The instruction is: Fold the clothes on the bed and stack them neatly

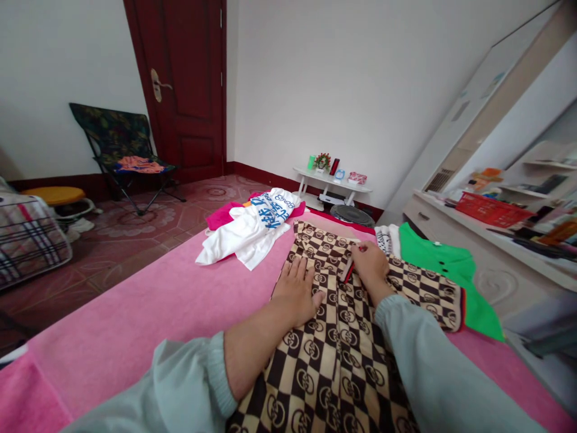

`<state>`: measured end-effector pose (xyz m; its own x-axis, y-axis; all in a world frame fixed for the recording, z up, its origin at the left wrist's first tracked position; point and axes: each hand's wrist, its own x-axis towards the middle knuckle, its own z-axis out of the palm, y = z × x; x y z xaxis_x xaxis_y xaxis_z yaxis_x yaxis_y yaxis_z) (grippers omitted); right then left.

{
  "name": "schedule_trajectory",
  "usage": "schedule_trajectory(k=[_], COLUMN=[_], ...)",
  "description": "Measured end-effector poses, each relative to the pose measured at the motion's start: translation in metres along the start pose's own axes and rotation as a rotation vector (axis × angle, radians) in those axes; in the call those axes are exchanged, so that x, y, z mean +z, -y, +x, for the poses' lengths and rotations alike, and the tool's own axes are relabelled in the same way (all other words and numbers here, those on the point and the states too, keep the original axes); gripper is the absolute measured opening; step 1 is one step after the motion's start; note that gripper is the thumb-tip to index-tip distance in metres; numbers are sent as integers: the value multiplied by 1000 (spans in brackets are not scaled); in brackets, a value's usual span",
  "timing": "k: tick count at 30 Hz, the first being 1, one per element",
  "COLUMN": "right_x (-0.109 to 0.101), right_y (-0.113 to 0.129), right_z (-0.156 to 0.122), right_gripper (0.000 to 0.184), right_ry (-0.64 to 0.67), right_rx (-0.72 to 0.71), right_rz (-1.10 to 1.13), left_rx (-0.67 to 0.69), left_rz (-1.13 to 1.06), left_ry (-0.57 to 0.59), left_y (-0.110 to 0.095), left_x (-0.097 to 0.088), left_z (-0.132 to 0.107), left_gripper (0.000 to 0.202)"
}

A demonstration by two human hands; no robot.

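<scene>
A brown and beige checked garment with a ring-like print lies spread over the pink bed cover, one sleeve stretched to the right and ending in a red-edged cuff. My left hand rests flat on its left part, fingers extended. My right hand is closed near the garment's upper middle, pinching cloth by a red-trimmed edge; the fingertips are partly hidden. Beyond the outstretched sleeve lies a green garment with dark buttons, beside a white piece with black marks.
A white shirt with blue lettering lies over pink clothing at the far bed edge. The pink bed cover extends left. A folding chair holds orange cloth. To the right, a dresser carries a red basket. A low white stand is behind.
</scene>
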<state>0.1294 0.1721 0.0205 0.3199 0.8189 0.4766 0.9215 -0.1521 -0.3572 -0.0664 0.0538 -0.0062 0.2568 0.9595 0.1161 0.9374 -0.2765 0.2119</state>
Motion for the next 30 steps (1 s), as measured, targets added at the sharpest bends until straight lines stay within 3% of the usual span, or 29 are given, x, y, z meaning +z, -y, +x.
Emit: schedule_trajectory(k=[3, 5, 7, 9, 13, 16, 18, 21, 25, 27, 30], right_x=[0, 3, 7, 9, 18, 34, 48, 68, 82, 85, 89], right_y=[-14, -21, -24, -20, 13, 50, 75, 104, 121, 123, 120], right_z=[3, 4, 5, 6, 12, 20, 25, 30, 38, 43, 48], right_gripper=[31, 29, 26, 26, 30, 31, 31, 49, 78, 79, 75], right_ry=[-16, 50, 119, 84, -83, 48, 167, 325, 577, 646, 629], right_rx=[115, 145, 141, 82, -218, -415, -430, -275, 47, 150, 183], right_rz=[-9, -24, -58, -97, 22, 301, 488, 720, 982, 1042, 1071], left_rx=[-4, -5, -4, -2, -8, -10, -8, -9, -17, -17, -25], left_rz=[-7, -6, -4, -4, -6, -5, -5, -4, -6, -9, -17], left_ry=[13, 10, 3, 3, 11, 8, 2, 12, 32, 22, 17], left_y=[0, -1, -1, -1, -2, -2, -2, -2, -3, -4, -5], left_x=[-1, -1, -1, -2, -5, -6, -6, -7, -10, -11, -11], left_z=[0, 0, 0, 0, -1, -1, -1, -1, -1, -2, -3], left_gripper=[75, 74, 74, 73, 74, 74, 74, 73, 73, 74, 73])
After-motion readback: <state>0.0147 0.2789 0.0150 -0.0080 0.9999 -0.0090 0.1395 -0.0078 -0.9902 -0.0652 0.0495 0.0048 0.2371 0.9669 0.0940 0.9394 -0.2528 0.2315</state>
